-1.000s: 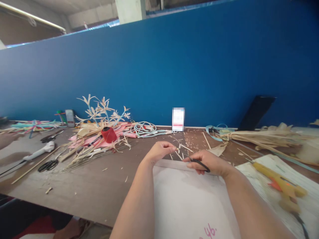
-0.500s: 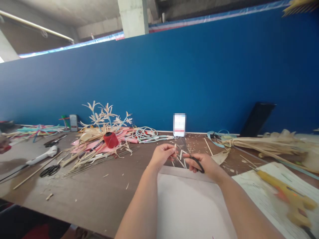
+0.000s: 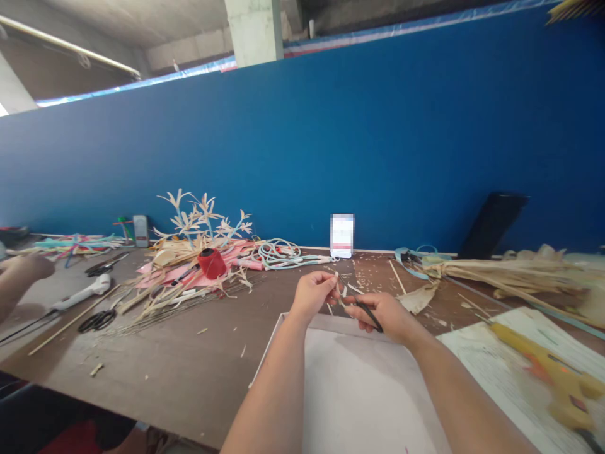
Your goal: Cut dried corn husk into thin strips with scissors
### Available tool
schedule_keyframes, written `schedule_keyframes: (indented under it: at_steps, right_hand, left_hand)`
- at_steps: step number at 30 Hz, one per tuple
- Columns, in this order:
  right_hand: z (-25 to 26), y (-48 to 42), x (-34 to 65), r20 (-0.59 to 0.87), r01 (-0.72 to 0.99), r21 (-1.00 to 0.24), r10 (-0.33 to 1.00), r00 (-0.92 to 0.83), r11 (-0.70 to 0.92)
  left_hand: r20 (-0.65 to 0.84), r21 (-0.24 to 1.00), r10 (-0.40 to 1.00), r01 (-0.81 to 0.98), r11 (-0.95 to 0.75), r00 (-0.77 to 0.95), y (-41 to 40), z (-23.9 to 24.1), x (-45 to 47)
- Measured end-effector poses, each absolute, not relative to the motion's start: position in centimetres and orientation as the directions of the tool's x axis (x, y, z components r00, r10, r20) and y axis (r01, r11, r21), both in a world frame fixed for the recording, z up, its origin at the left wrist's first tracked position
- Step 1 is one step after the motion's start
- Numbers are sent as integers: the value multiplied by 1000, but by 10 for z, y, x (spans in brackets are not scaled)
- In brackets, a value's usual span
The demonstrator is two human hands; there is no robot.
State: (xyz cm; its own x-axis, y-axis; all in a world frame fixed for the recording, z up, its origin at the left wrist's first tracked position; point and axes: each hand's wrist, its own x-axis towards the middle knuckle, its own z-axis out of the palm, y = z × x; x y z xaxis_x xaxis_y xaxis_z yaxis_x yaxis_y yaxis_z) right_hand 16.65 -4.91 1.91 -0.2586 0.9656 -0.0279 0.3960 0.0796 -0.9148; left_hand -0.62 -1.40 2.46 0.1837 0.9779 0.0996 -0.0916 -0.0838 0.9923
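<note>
My left hand [image 3: 312,297] is closed in a pinch on a small pale strip [image 3: 337,279], which looks like dried husk. Beside it, my right hand [image 3: 378,309] is closed around black-handled scissors [image 3: 369,315], whose blades point toward the left fingertips. Whether the blades touch the strip cannot be made out. Both hands are above the far edge of a white box or tray [image 3: 363,391]. Pale offcuts [image 3: 357,289] lie on the brown table [image 3: 198,372] just beyond the fingers.
Left on the table are a red thread spool [image 3: 212,263], pale husk flowers [image 3: 186,221], black scissors [image 3: 97,320] and a white tool [image 3: 85,293]. Another person's hand [image 3: 28,271] is at far left. Right are a yellow glue gun [image 3: 543,359], papers [image 3: 466,347] and a husk bundle [image 3: 482,275].
My hands have come closer together, with the scissors now at the left fingertips. The other person's hand has reached further into view at the left.
</note>
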Motion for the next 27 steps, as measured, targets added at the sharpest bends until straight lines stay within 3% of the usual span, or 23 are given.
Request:
schedule_keyframes:
  at_steps: [27]
  right_hand:
    - [25, -52, 163, -14, 403, -909, 959, -284, 106]
  left_hand:
    - [112, 990, 973, -109, -91, 201, -14, 25, -5]
